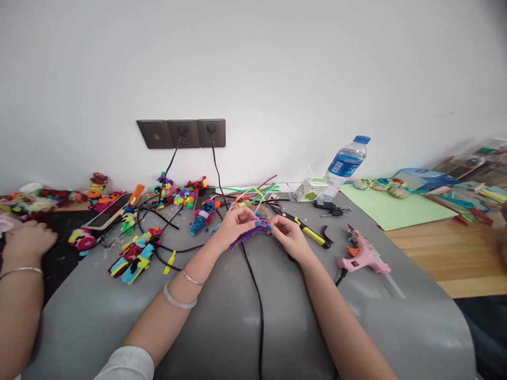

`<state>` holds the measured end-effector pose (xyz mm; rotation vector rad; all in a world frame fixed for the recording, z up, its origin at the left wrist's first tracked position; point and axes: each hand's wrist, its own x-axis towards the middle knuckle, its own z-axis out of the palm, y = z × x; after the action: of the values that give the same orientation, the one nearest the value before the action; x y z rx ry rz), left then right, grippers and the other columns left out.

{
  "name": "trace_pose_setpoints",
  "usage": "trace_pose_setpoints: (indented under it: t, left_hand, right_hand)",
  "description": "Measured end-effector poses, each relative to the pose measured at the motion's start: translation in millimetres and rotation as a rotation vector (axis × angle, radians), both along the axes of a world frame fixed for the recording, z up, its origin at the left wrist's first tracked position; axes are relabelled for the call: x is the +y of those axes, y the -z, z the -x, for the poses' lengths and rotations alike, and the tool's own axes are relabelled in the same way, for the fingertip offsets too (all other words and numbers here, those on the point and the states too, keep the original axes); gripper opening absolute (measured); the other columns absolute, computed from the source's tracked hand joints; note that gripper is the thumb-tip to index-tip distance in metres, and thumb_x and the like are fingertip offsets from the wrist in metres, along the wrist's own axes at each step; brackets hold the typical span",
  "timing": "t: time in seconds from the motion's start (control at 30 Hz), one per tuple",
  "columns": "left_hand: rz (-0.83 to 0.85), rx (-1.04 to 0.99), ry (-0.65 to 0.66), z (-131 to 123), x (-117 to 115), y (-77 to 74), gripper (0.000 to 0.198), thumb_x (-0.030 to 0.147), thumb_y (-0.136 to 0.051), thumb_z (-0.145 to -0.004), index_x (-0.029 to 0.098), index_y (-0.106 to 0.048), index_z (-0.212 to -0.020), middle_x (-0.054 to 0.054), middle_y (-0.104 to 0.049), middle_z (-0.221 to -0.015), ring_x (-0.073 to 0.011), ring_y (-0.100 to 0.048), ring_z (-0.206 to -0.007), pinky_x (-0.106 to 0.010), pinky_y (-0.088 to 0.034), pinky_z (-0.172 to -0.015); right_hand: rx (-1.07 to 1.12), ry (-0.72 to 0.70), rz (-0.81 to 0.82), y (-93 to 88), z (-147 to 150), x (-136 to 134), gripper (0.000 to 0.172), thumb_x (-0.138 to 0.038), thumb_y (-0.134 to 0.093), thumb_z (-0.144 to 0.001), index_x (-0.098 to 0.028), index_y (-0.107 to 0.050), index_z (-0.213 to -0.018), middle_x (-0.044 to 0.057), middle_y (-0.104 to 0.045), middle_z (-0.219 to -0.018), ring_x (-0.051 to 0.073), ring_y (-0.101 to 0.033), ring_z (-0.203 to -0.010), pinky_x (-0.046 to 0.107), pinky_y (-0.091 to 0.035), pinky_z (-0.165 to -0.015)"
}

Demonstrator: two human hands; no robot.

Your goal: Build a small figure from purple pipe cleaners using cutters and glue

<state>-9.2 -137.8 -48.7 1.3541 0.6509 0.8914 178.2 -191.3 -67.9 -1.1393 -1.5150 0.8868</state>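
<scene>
Purple pipe cleaners (249,236), bunched together, are held between both hands above the grey table mat. My left hand (238,226) is closed on the bunch, thumb on top near its upper right end. At that same end my right hand (288,235) pinches the purple strands with thumb and forefinger. The exact spot between the fingertips is partly hidden. Just beyond the hands lie loose coloured pipe cleaners (253,196). A blue pipe cleaner figure (203,217) lies to the left, and yellow-handled pliers (315,236) lie to the right.
A pink glue gun (362,258) rests at right, near keys (336,212). Behind stand a water bottle (344,166) and a drink carton (311,190). Black cords (257,295) cross the mat. Pipe cleaner figures (134,256) lie at left, near another person's hand (29,240).
</scene>
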Motion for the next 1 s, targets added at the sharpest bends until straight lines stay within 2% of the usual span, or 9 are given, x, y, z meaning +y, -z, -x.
trace_pose_setpoints:
  t: [0.47,1.0]
  left_hand:
    - [0.001,-0.018,0.017,0.8,-0.3,-1.4,0.031,0.035,-0.078,-0.067,0.016,-0.058,-0.081,0.002,-0.059,-0.072,-0.0102,-0.051,-0.063,-0.022,-0.038,-0.061]
    - [0.034,-0.017,0.040,1.2,0.8,0.7,0.031,0.035,-0.078,-0.067,0.016,-0.058,-0.082,0.002,-0.057,-0.071,-0.0095,-0.049,-0.062,-0.022,-0.036,-0.059]
  right_hand:
    - [0.025,0.004,0.012,-0.3,-0.1,0.3,0.031,-0.050,-0.063,-0.083,-0.021,-0.058,-0.074,0.001,-0.058,-0.067,0.016,-0.052,-0.062,0.028,-0.041,-0.060]
    - [0.046,-0.007,-0.002,3.8,-1.6,0.7,0.029,-0.048,-0.064,-0.084,-0.021,-0.058,-0.075,0.001,-0.058,-0.069,0.015,-0.052,-0.063,0.027,-0.040,-0.061]
